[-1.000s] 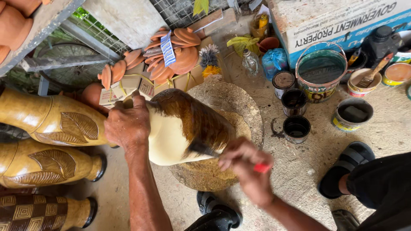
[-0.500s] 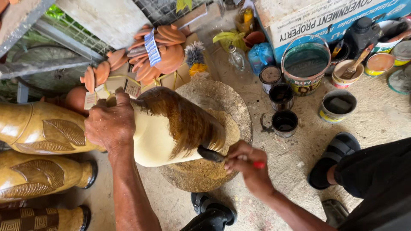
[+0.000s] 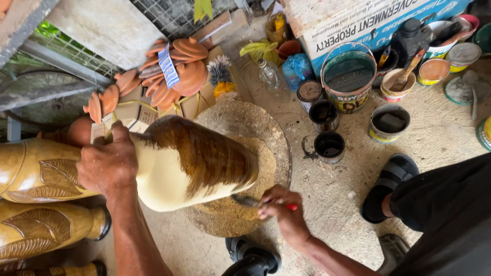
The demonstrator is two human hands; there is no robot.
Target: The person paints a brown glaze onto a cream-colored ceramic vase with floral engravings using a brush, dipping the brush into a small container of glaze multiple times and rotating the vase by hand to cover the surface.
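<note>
Since the earlier frame the right hand (image 3: 284,207) had dropped from mid-air to the vase's lower edge, and the brush (image 3: 255,202) had come in against the clay. The big cream vase (image 3: 189,166) lay tilted on its side over the round stone slab (image 3: 266,138), brown stain already streaked across its upper flank. It looked heavy, stiff and breakable, wet where painted, so the bare unpainted shoulder seemed the safest place to hold. That was where the left hand (image 3: 108,164) sat, fingers curled over the top, gripping the vase firmly. The right hand was clenched around the brush's red handle, bristles touching the vase's underside. Finished golden vases (image 3: 36,174) with carved leaves lay just beside it on the left. Paint cans (image 3: 330,145) stood near on the concrete, and terracotta lids (image 3: 179,66) were stacked behind.
</note>
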